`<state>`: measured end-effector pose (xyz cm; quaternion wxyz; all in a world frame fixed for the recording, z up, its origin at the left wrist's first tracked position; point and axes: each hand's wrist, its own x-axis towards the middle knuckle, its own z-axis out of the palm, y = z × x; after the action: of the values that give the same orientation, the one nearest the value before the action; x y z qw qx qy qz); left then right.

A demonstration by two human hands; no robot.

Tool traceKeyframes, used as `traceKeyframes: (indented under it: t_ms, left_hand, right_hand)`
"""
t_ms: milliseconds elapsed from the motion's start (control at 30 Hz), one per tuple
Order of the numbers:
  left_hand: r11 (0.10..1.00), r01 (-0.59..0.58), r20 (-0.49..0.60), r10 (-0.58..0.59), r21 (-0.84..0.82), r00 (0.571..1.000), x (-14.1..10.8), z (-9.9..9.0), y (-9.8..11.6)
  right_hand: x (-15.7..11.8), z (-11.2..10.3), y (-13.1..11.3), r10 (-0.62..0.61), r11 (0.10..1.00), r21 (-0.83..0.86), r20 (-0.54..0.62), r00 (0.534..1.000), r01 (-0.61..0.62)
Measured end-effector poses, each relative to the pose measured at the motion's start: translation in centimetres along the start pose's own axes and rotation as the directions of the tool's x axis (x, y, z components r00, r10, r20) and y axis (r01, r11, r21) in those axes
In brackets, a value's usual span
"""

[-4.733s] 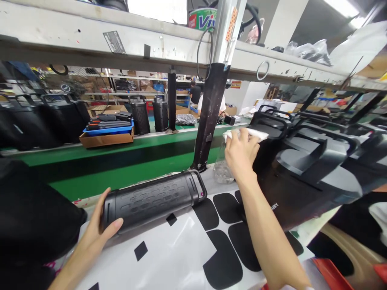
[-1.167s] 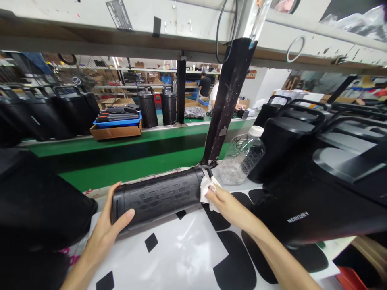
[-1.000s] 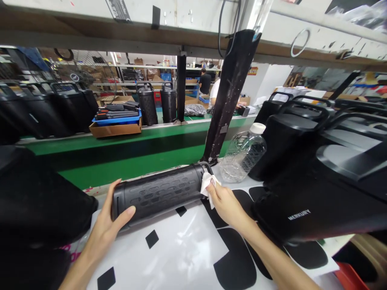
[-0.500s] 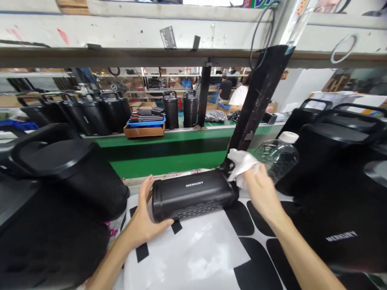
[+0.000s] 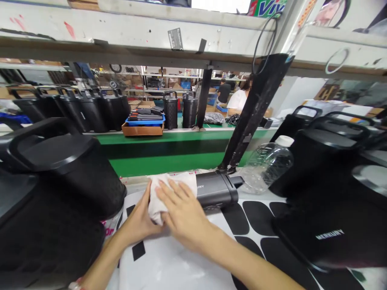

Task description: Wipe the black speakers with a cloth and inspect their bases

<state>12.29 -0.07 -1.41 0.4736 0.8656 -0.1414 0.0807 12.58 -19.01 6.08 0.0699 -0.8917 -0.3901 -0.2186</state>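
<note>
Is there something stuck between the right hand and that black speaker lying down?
Yes. A white cloth lies between the right hand and the black speaker, covering its left part. The left hand steadies that same end.

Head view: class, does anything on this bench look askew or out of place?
The clear plastic bottle leans tilted against a black speaker rather than standing upright. Otherwise nothing stands out; the right hand presses a white cloth on the lying speaker.

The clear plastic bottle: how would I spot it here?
Find the slanted black post rising from the bench. Just right of its foot lies the bottle, tilted, between the small speaker and larger black ones. It alone is see-through, with a white cap.
</note>
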Motion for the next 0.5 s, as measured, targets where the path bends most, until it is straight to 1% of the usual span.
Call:
traceKeyframes:
  t_ms: [67, 133, 200, 267, 333, 367, 400, 433, 467, 500]
  left_hand:
    - [0.999, 0.009, 0.027, -0.010, 0.051, 1.000, 0.2, -0.2, 0.6]
    - [0.994, 0.028, 0.035, -0.032, 0.102, 0.999, 0.4, -0.3, 1.3]
    - [0.992, 0.029, 0.033, -0.033, 0.124, 0.999, 0.4, -0.4, 1.8]
    - [0.991, 0.009, 0.035, -0.014, 0.137, 0.999, 0.2, -0.4, 2.1]
    - [0.989, -0.007, 0.035, 0.002, 0.145, 0.999, 0.1, -0.4, 2.0]
    - [0.989, -0.012, 0.035, 0.006, 0.148, 0.999, 0.1, -0.3, 2.0]
    - [0.988, -0.018, 0.037, 0.013, 0.150, 0.999, 0.1, -0.3, 1.9]
    - [0.988, -0.030, 0.041, 0.024, 0.151, 0.999, 0.0, -0.3, 1.8]
    - [0.988, -0.044, 0.049, 0.037, 0.147, 0.998, 0.0, -0.3, 1.8]
    - [0.989, -0.058, 0.057, 0.051, 0.139, 0.997, 0.0, -0.3, 1.7]
  right_hand:
    - [-0.3, -0.8, 3.0, 0.156, 0.987, -0.048, 0.031, 0.987, -0.154]
    - [-1.1, -1.6, 6.5, 0.313, 0.947, -0.083, 0.017, 0.950, -0.311]
    - [-1.9, -2.2, 9.4, 0.422, 0.902, -0.098, -0.004, 0.907, -0.420]
    - [-2.3, -2.5, 11.0, 0.499, 0.861, -0.096, -0.028, 0.866, -0.499]
    - [-2.4, -2.4, 11.4, 0.547, 0.831, -0.087, -0.050, 0.836, -0.549]
    - [-2.4, -2.1, 11.1, 0.556, 0.825, -0.079, -0.063, 0.829, -0.559]
    - [-2.3, -1.8, 10.4, 0.544, 0.834, -0.063, -0.076, 0.836, -0.548]
    - [-2.3, -1.3, 9.4, 0.506, 0.859, -0.041, -0.094, 0.858, -0.511]
    - [-2.4, -0.8, 8.1, 0.439, 0.896, -0.018, -0.117, 0.891, -0.444]
    - [-2.4, -0.2, 6.5, 0.345, 0.937, 0.002, -0.143, 0.928, -0.348]
